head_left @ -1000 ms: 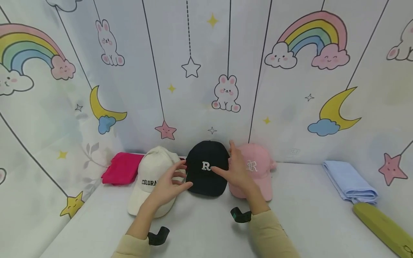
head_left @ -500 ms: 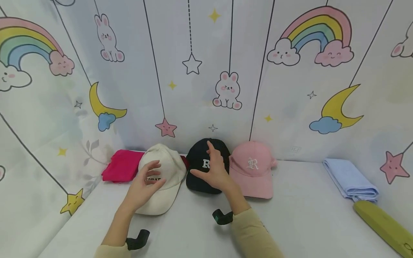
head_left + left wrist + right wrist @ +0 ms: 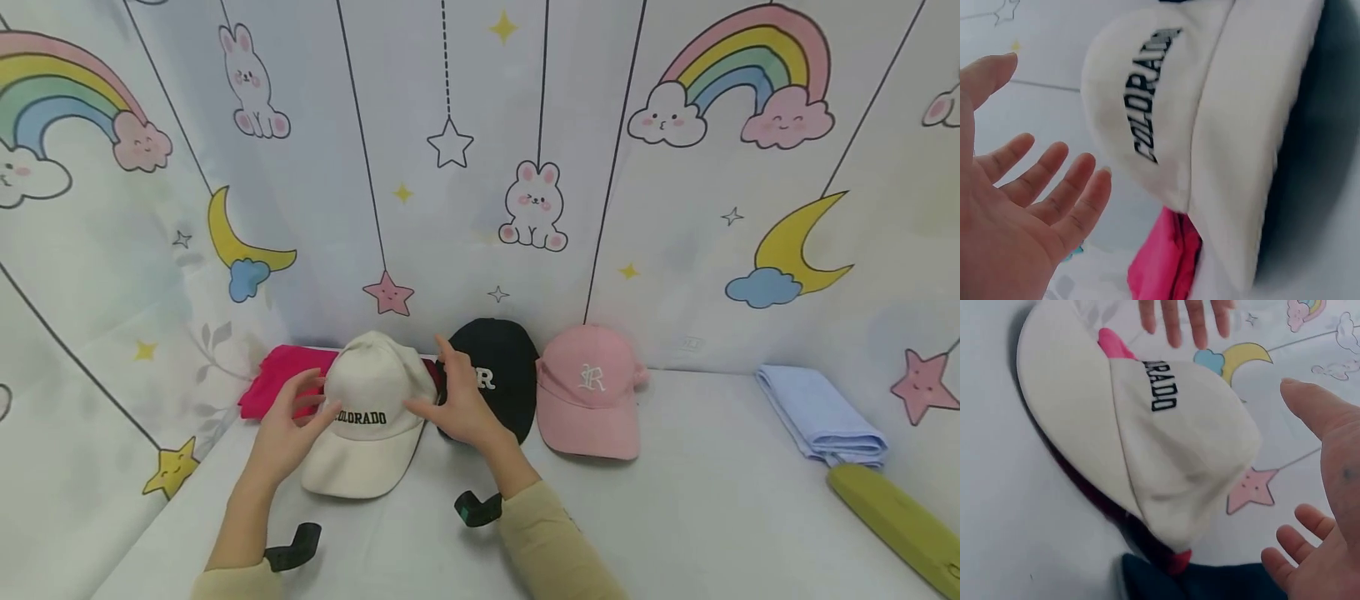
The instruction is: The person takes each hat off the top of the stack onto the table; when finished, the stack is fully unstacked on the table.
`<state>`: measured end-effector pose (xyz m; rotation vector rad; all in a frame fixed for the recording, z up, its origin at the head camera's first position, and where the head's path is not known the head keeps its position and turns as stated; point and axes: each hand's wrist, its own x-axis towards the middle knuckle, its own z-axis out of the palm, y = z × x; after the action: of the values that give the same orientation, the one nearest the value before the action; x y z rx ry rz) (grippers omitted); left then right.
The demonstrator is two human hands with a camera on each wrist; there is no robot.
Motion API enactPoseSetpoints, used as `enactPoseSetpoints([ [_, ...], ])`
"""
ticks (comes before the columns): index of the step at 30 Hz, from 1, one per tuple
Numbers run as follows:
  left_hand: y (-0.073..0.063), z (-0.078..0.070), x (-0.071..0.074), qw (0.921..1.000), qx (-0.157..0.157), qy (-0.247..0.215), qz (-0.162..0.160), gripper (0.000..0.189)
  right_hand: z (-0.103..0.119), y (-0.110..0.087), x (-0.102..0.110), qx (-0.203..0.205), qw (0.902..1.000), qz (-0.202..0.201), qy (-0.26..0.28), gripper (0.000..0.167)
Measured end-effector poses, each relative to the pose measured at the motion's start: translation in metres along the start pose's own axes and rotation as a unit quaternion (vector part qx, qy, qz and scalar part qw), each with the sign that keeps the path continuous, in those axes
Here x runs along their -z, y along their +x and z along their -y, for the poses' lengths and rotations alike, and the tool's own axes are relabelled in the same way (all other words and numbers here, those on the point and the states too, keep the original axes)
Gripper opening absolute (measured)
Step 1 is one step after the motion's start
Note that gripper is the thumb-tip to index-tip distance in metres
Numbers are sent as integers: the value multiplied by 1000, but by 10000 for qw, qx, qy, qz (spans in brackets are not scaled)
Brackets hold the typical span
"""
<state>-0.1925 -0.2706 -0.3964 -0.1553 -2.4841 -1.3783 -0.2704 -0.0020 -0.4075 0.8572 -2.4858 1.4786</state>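
Note:
A cream baseball cap (image 3: 375, 375) with COLORADO in dark letters sits between my two hands, its brim toward me. My left hand (image 3: 281, 429) is held at the cap's left side, fingers spread and palm turned inward. On the other side my right hand (image 3: 465, 404) has its fingers apart and covers part of a black cap (image 3: 510, 367) with a white R. Both wrist views show a gap between the fingers and the cream cap (image 3: 1141, 106). To the right of the black cap stands a pink cap (image 3: 588, 383) with a white letter.
A folded bright pink cloth (image 3: 270, 383) lies behind the cream cap at the left. At the right are a folded light blue cloth (image 3: 821, 412) and a long olive-green object (image 3: 896, 525). A patterned backdrop (image 3: 480, 208) rises behind the white table (image 3: 705, 500).
Both hands have moved left, from around the black cap to either side of the cream cap. The caps stay where they were, and the head view has shifted slightly.

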Motion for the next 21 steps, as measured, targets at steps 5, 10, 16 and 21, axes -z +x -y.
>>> enactPoseSetpoints([
  [5, -1, 15, 8, 9974, 568, 367, 249, 74, -1, 3, -15, -105, 9995, 112, 278, 99],
  [10, -4, 30, 12, 9886, 1173, 605, 724, 81, -3, 1, -27, -237, 9987, 291, 340, 95],
  [16, -3, 44, 12, 9785, 1536, 782, 1136, 86, -6, -2, -34, -422, 9976, 421, 364, 90],
  [21, -3, 50, 11, 9753, 1628, 796, 1261, 88, -8, -4, -38, -456, 9973, 517, 272, 85],
])
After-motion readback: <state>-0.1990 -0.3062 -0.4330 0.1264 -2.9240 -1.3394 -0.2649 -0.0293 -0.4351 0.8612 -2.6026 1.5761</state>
